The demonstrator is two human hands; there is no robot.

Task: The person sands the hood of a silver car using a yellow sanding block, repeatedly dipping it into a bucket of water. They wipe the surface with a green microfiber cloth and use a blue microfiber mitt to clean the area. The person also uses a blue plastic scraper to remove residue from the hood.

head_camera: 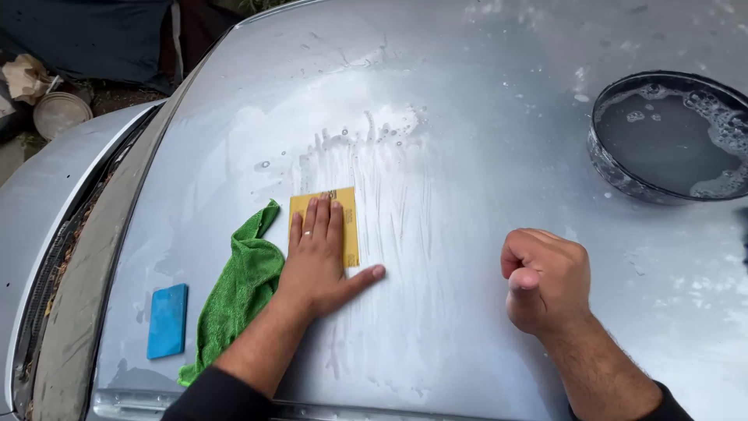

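Right hand (545, 281): clenched into fist, empty, knuckles resting on wet grey car panel (483, 117). Left hand (318, 253): flat, fingers spread, pressing yellow sandpaper sheet (348, 226) against panel. Green cloth (238, 292) lay crumpled just beside left wrist; blue block (167, 320) near it, apart. Milky streaks ran beyond sandpaper. Black basin (670, 136) with soapy water stood far right on panel.
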